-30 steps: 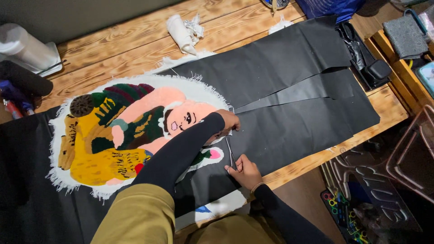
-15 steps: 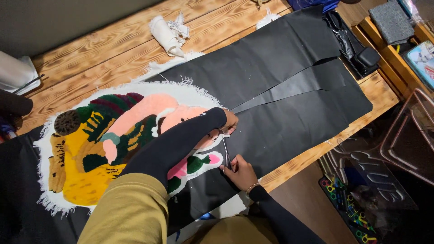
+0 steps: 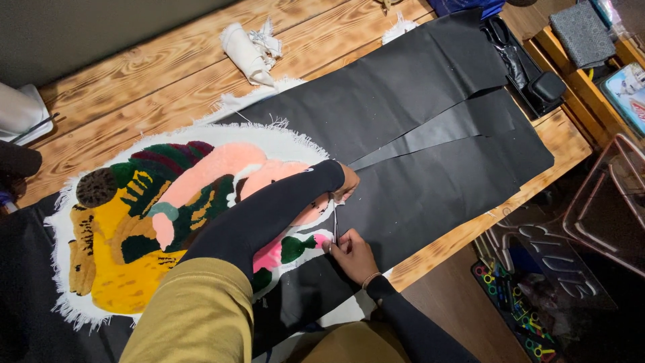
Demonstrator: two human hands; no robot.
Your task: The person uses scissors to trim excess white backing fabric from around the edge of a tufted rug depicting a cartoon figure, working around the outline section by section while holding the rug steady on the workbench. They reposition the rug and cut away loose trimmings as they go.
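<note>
The right hand grips a thin metal tool, seemingly scissors, at the colourful tufted rug's white fringe near the wooden worktop's front edge; the left hand presses the rug flat. Black backing sheet already slit; most trimming seems undone.
</note>
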